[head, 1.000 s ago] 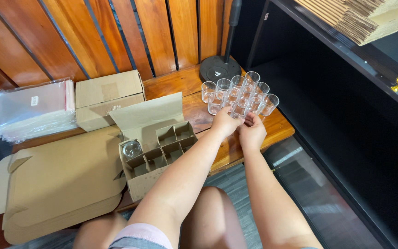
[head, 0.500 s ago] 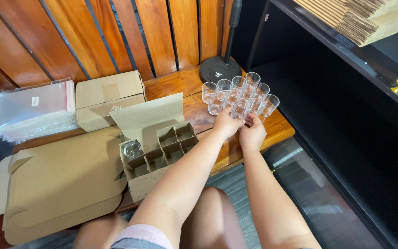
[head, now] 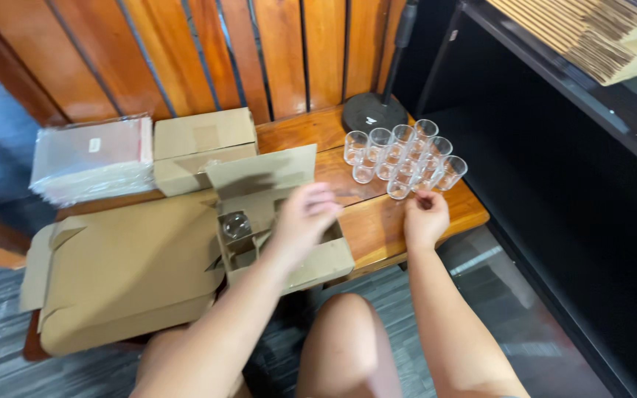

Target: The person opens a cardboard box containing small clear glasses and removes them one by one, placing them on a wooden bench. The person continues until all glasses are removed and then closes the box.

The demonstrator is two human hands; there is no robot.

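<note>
Divided carton [head: 289, 250] on counter [head: 377, 221], left hand [head: 300, 217] over it.
One glass [head: 236, 225] in carton's back-left cell; left fingers [head: 322, 197] blurred, grip unclear. Right hand [head: 425, 219] right of carton, fingers loosely curled, empty, just below glass cluster [head: 403, 158].

Looks like a small packing spot in a shop backroom or home business: a low wooden bench [head: 377, 221] holds a cluster of clear glasses [head: 403, 158], cardboard boxes [head: 200, 147], flat cartons [head: 127, 273] and a stack of plastic sleeves [head: 90, 158].
</note>
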